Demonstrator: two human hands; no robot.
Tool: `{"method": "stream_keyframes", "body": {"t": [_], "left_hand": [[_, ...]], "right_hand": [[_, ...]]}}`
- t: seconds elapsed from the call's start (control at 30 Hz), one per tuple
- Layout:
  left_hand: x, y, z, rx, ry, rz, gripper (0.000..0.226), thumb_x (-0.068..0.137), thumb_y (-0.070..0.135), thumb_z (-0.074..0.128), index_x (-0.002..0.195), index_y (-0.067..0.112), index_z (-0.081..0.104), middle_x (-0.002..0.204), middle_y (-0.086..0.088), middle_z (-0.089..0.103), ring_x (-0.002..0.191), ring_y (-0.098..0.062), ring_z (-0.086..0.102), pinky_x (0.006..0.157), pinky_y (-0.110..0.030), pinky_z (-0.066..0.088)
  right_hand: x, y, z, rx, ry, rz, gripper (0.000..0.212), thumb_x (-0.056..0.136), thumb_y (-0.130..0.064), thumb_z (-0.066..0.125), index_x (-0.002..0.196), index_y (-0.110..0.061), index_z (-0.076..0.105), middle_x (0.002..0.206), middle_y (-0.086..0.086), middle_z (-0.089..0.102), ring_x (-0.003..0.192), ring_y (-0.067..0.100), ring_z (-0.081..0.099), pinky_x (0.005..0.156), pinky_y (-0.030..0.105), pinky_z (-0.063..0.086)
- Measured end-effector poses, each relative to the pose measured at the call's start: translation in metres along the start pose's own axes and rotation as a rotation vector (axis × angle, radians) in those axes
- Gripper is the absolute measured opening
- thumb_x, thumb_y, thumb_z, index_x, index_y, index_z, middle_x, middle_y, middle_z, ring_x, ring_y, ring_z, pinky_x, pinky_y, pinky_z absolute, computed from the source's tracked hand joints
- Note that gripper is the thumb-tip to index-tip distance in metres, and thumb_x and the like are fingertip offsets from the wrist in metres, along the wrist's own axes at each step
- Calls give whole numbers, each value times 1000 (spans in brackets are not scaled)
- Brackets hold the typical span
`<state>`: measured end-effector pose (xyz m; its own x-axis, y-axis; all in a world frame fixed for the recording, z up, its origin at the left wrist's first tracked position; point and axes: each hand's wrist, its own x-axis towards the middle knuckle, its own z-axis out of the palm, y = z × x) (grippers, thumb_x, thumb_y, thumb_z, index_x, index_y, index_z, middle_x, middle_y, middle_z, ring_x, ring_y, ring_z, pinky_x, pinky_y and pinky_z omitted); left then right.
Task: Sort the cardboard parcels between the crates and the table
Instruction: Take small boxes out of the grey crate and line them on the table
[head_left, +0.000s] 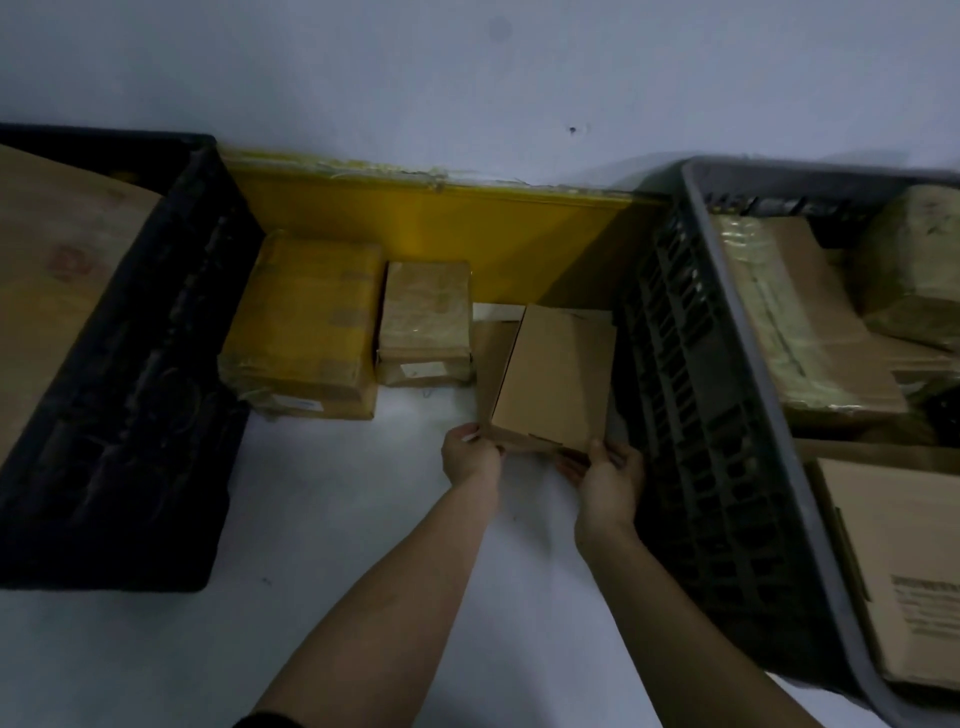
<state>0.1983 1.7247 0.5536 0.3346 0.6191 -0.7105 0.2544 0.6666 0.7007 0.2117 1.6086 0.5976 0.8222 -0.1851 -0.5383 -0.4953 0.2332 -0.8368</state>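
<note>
A plain brown cardboard parcel (553, 376) stands tilted on the white table (363, 519), between the two crates. My left hand (470, 457) grips its near left corner and my right hand (605, 475) grips its near right corner. To its left lie a small taped parcel (426, 322) and a larger yellow-taped parcel (306, 332). The black crate (135, 364) on the left holds a big brown box (57, 270). The grey crate (727, 415) on the right holds several parcels (810, 317).
A yellow board (467, 223) runs along the wall behind the parcels. The wall (467, 67) closes off the far side. A labelled box (904, 571) fills the near end of the grey crate. The held parcel sits close to the grey crate's side.
</note>
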Motion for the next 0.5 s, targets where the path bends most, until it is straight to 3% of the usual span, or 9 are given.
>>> {"method": "stream_keyframes", "body": {"t": [0.07,0.13,0.23,0.3,0.4,0.5], "left_hand": [[9,8,5,-15,16,16,30,92,-11,51,114,8,59,122,-22,62,100,-32,61,90,-40,55],[11,17,5,-19,33,41,37,93,-10,49,124,9,57,131,-18,58,108,-31,60,91,-36,52],[3,23,-7,44,43,104,42,96,-2,47,135,14,50,142,-14,49,122,-34,55,103,-45,48],[-4,26,-21,161,32,268,38,98,0,45,129,20,53,139,-10,49,118,-28,56,100,-42,48],[-9,39,-40,450,3,644,36,98,3,49,126,24,55,131,0,50,113,-15,53,90,-25,42],[-3,58,-51,821,-31,923,41,98,9,51,137,21,52,142,0,48,131,-18,42,99,-29,41]], "right_hand": [[4,3,6,-4,-12,9,21,103,-10,51,123,-14,50,108,8,62,88,22,67,74,30,56],[7,2,13,-12,-20,24,24,103,-11,49,127,-13,48,113,10,61,95,25,67,76,31,56],[13,-3,19,-36,-8,26,15,103,-10,50,118,-13,50,117,11,58,97,28,65,72,30,57],[18,-6,24,-58,4,30,12,103,-8,50,114,-13,50,119,13,58,97,29,65,72,32,57],[27,-9,31,-102,17,28,16,102,-6,50,116,-12,52,123,16,59,106,36,64,86,45,57],[36,-14,39,-120,21,17,15,101,-4,50,115,-10,52,123,17,59,106,38,64,74,38,58]]}}
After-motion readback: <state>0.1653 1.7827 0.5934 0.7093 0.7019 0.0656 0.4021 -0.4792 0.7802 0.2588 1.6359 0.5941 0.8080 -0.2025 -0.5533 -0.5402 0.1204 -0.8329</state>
